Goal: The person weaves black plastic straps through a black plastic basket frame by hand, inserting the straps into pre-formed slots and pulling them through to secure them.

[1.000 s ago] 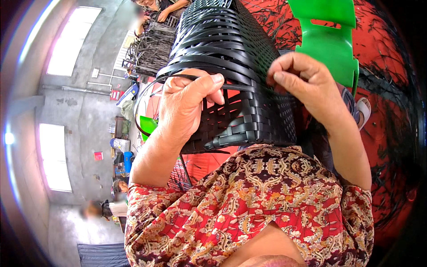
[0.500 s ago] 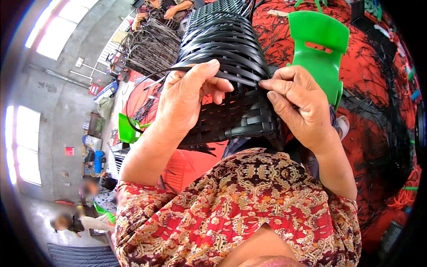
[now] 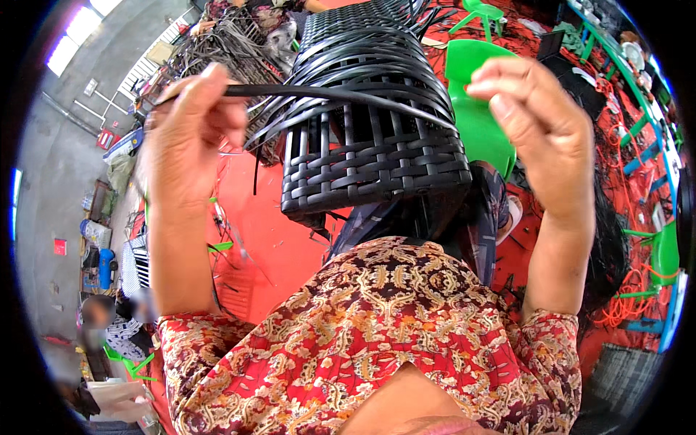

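Note:
In front of me stands a black woven piece (image 3: 377,170) of flat plastic strips, its near end in a tight checker weave. Farther back, loose strips run slantwise over its upright ribs. My left hand (image 3: 194,134), left of it, pinches a flat black strip (image 3: 319,93) between thumb and fingers. That strip stretches to the right across the woven piece, down to its right edge. My right hand (image 3: 540,119) is raised to the right of the piece, its fingers apart and holding nothing.
A green plastic chair (image 3: 475,119) stands just right of the woven piece, partly behind my right hand. Bundles of dark strips (image 3: 217,61) lie at the far left by another person. Red flooring (image 3: 257,261) shows below, with orange cord (image 3: 623,293) at the right.
My left hand has moved left, pulling the strip out straighter. My right hand has let go at the woven piece's right edge and lifted away to the right.

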A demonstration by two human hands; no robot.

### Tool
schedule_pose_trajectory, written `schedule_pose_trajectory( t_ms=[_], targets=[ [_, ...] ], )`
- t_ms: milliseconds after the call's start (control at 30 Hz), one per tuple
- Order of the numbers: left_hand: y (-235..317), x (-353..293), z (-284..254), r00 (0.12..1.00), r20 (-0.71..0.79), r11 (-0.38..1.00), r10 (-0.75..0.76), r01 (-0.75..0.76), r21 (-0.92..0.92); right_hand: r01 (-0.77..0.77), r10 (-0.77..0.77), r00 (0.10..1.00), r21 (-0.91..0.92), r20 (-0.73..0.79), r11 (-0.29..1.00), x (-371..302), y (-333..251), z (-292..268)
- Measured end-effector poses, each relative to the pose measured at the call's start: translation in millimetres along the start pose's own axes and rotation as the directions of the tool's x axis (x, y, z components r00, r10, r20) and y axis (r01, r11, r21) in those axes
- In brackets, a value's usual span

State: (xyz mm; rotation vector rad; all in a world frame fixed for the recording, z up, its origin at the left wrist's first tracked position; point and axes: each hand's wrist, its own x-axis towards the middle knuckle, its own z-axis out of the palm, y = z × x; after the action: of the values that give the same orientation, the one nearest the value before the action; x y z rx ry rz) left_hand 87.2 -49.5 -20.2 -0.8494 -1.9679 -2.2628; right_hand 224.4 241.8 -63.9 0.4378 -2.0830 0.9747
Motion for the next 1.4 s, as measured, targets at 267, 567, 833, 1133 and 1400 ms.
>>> schedule_pose_trajectory(
  t_ms=[267, 567, 833, 1133, 1400],
  targets=[
    [45, 0, 4, 0.923, 0.169, 0.902, 0.346, -0.377, 0.209, 0.128, -0.150, 0.906, 0.084, 0.396, 0.988, 87, -81, 30],
    [59, 36, -20, 0.886, 0.261, 0.851, 0.382, -0.227, -0.473, -0.346, 0.100, 0.862, 0.432, 0.497, 0.833, 85, -34, -18],
    [72, 72, -77, 0.882, 0.184, 0.753, 0.434, -0.242, -0.612, -0.360, 0.260, 0.931, 0.524, 0.257, 0.772, 57, 31, -68],
    [57, 74, 46, 0.896, -0.060, 0.898, 0.440, -0.439, 0.029, -0.351, 0.220, 0.936, 0.697, 0.275, 0.625, 18, 48, -85],
    [58, 47, 50, 0.423, 0.819, 0.916, 0.387, -0.278, -0.290, -0.340, 0.314, 0.936, 0.645, 0.160, 0.684, -22, 80, -59]
  ],
)
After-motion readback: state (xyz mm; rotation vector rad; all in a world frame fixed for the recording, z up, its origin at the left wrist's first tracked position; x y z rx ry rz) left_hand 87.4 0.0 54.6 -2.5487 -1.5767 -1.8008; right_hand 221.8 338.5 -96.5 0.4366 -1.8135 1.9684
